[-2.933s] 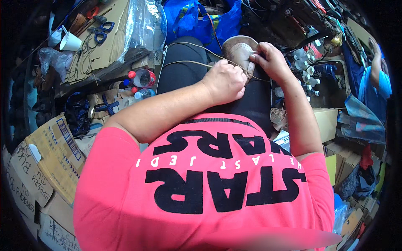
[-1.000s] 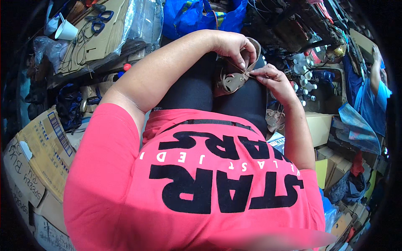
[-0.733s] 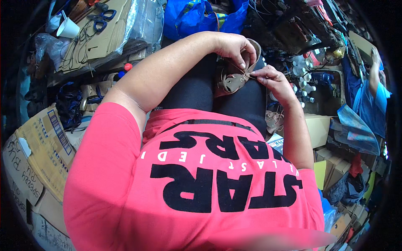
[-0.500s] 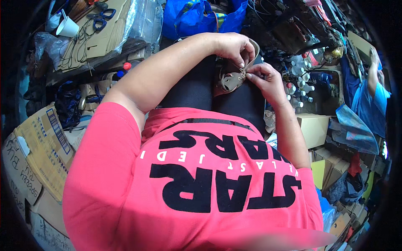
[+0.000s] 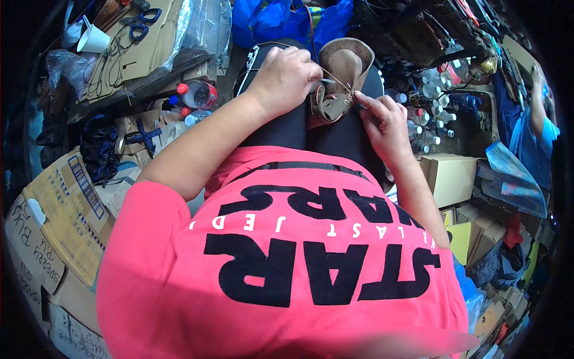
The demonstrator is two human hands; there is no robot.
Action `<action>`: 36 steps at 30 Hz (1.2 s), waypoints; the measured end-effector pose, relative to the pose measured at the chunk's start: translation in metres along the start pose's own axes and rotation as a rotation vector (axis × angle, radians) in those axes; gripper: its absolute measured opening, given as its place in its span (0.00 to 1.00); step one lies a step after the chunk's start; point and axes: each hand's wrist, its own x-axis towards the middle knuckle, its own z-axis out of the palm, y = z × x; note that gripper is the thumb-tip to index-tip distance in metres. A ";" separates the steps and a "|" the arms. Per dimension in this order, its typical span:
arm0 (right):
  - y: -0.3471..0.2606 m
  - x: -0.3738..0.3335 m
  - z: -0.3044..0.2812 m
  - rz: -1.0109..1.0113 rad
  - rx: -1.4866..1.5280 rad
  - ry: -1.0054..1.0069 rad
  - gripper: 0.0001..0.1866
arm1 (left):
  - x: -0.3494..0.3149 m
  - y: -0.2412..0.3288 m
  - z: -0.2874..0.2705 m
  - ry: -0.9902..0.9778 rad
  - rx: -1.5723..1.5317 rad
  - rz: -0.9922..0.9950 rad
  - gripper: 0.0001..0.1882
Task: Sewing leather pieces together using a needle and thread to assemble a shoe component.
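Observation:
A brown leather shoe upper (image 5: 347, 55) lies across my dark-trousered lap, its rounded end pointing away from me. Small holes and short stitches or lacing run along its near part. My left hand (image 5: 286, 79) is closed left of the upper, gripping a thin lace (image 5: 336, 78) that stretches across to the leather. A pale strip shows by its fingertips. My right hand (image 5: 385, 122) pinches the right edge of the upper near the holes, index finger against the leather; what lies under its thumb is hidden.
Cardboard sheets with blue-handled scissors (image 5: 139, 32) and a white cup (image 5: 93, 39) lie at upper left. Several plastic bottles (image 5: 430, 122) stand right of my lap, near a cardboard box (image 5: 449, 180). A blue bag (image 5: 263, 27) sits ahead. Another person's arm (image 5: 536, 99) shows far right.
My left hand has moved left and down from the upper, drawing the lace out. More of the upper is uncovered. My right hand has shifted slightly downward beside it.

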 end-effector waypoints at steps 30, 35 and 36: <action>0.041 0.034 -0.005 0.173 0.627 -0.263 0.15 | 0.042 -0.018 0.034 -0.369 -0.545 -0.029 0.10; 0.029 0.025 -0.010 0.118 0.489 -0.233 0.14 | 0.034 -0.008 0.018 -0.295 -0.340 0.096 0.11; 0.025 0.020 -0.009 0.174 0.490 -0.186 0.14 | 0.033 -0.004 0.011 -0.381 -0.374 -0.010 0.12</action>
